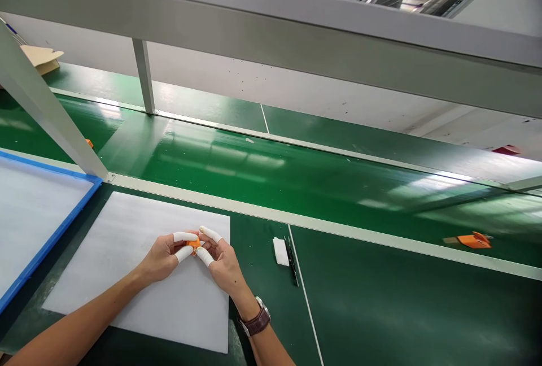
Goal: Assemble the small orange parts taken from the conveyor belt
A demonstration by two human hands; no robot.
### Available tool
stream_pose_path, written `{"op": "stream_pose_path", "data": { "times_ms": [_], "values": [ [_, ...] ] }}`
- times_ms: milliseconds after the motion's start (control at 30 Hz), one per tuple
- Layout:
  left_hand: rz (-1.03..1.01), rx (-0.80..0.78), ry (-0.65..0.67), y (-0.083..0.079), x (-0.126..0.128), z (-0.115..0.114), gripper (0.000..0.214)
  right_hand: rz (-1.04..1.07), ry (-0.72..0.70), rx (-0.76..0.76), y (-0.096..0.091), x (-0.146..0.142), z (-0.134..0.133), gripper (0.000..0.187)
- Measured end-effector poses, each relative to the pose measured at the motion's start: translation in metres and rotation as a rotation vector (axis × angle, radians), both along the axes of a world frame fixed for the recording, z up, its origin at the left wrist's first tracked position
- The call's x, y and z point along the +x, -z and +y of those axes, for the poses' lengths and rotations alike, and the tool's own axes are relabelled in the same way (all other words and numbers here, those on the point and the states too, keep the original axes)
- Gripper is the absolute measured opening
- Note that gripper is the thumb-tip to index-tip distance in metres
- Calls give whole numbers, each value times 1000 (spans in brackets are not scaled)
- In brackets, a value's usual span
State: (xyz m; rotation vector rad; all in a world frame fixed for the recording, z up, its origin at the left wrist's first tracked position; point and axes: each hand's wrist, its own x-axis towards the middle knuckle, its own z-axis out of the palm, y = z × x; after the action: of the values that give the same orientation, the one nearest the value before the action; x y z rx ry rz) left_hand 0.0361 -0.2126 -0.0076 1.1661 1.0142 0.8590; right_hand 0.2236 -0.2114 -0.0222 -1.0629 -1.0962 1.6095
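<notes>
A small orange piece (193, 243), its exact kind too small to make out, is pinched between the thumb and forefinger of my left hand (158, 258). From the other side, my right hand (226, 267) closes on the same piece, its thumb at the lower edge and its fingers curved above. White covers sheathe the thumb and forefinger of both hands. Beneath the hands lies a white sheet (169, 309) on the dark green table (402, 309). My fingertips hide much of the piece.
Right of the sheet lie a white block (280, 251) and a thin black tool (292, 261). A blue-edged tray (51, 239) stands at left. Behind the pale rail (262, 210) runs a green belt (237, 157), carrying another orange piece (474, 240). A metal post (55, 106) slants at left.
</notes>
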Motion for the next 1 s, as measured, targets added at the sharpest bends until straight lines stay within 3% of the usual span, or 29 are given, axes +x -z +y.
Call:
{"op": "stream_pose_path", "data": {
  "times_ms": [200,400,533,600,833,1000],
  "values": [
    [52,37,39,0,1,1,35,83,11,-87,-4,3,2,68],
    [121,197,101,-4,-1,-1,42,88,40,-104,-12,9,3,72],
    [239,413,20,5,2,-2,57,53,44,-112,-14,9,4,68],
    [300,475,-5,9,4,-2,54,57,41,-96,-14,8,3,65],
    [362,509,8,2,1,1,34,33,71,-74,-7,5,4,56],
    [558,528,-207,-7,-14,13,29,-18,95,20,1,0,2,52]
  ]
}}
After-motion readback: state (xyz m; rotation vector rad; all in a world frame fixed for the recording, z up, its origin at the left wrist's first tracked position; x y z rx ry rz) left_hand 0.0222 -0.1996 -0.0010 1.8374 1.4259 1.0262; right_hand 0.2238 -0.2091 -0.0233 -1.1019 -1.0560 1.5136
